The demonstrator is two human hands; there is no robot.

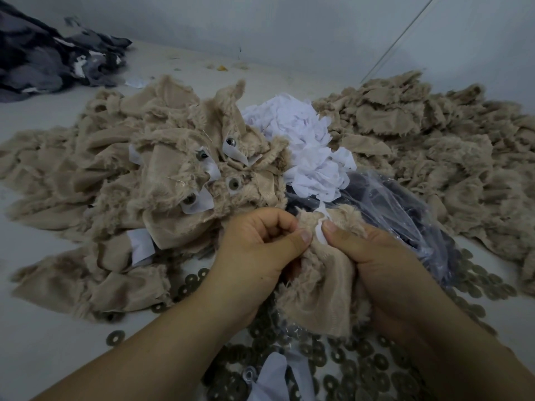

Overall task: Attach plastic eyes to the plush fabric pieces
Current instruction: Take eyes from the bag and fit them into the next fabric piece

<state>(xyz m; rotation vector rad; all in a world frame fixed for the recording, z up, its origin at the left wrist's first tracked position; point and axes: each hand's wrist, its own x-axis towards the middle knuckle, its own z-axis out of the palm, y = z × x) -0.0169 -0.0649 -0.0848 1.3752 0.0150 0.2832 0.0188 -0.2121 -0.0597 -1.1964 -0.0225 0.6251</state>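
beige plush pieces (321, 287), white fabric scraps (301, 134), dark grey cloth pile (43, 59)

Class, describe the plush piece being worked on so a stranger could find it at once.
Start at the two hands low in the middle, above the scattered ring washers. The tan plush piece hangs between them, with a white patch pinched at its top. Unlike the plush in the piles behind, it is held.

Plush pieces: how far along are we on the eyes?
Done: the left pile shows several pieces with eyes fitted. In hand: left hand and right hand pinch one tan piece. Left: the big right pile shows no eyes; washers lie scattered.
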